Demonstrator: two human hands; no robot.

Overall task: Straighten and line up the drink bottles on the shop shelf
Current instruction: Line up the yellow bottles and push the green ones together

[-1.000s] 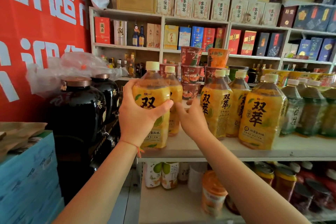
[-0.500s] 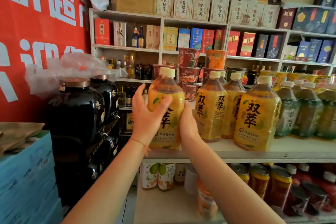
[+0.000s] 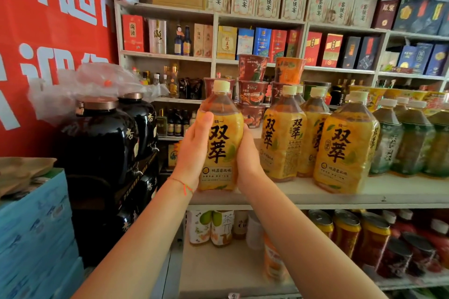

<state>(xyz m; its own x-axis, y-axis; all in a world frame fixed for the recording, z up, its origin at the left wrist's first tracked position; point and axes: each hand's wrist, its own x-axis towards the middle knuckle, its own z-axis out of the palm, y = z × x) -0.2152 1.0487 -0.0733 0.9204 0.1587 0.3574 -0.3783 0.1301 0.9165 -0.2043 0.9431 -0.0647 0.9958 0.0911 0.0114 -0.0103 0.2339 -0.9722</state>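
A shop interior, seen from head height, looking at a pale shelf (image 3: 401, 192) stocked with drinks. Everything below is placed relative to the yellow tea bottle (image 3: 220, 138) held near that shelf's left end.

Far to its left hangs a red banner (image 3: 48, 31) with white characters. Nearer, left of the bottle, stand black ceramic jars (image 3: 102, 143) with copper-coloured lids, thin plastic film draped over them.

The left hand (image 3: 194, 150) grips the bottle's left side, thumb laid up across the front of the label, the other fingers out of sight round the back. The bottle stands upright at the shelf's front edge, its label facing outward; whether its base rests fully on the board cannot be told. The right hand (image 3: 247, 155) presses against the bottle's right side with its fingers curled behind it.

Behind the bottle are stacked instant noodle cups (image 3: 252, 85). To its right stand more yellow tea bottles (image 3: 283, 136): the nearest one shows its side panel, those behind it are turned at different angles, and the furthest right (image 3: 345, 143) faces front but sits forward of the others. Beyond them are green tea bottles (image 3: 413, 141).

The job looks to be at an early stage: one bottle faces front, and the neighbours to its right seem to need turning and lining up.
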